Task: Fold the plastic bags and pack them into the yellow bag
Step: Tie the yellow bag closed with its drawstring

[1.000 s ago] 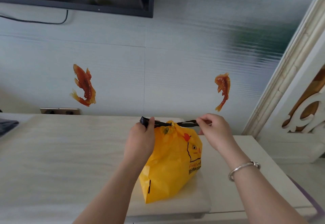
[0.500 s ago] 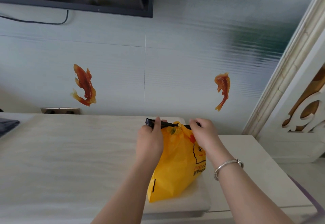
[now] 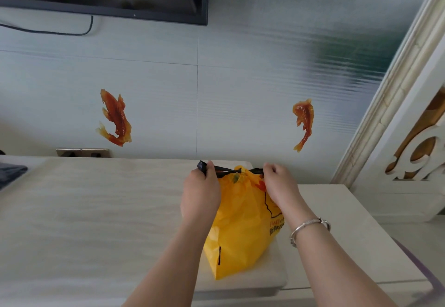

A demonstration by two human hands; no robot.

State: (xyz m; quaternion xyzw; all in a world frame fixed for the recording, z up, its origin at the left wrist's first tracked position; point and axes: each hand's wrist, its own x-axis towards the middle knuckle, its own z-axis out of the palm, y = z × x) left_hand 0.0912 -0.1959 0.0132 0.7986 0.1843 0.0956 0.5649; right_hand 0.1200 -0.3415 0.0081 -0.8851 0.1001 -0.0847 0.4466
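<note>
The yellow bag stands bulging on the light wooden table, its mouth gathered at the top. A black drawstring runs across that mouth. My left hand grips the string's left end, which sticks out past the thumb. My right hand pinches the right end, fingers curled over it. A silver bracelet sits on my right wrist. No loose plastic bags are in sight; the bag's contents are hidden.
The table ends at a step just right of the bag, with a lower white surface beyond. A dark object lies at the far left edge. The wall with sockets is close behind.
Both hands came closer together over the bag's mouth, then spread slightly again. The bag shifted a little to the right on the table.
</note>
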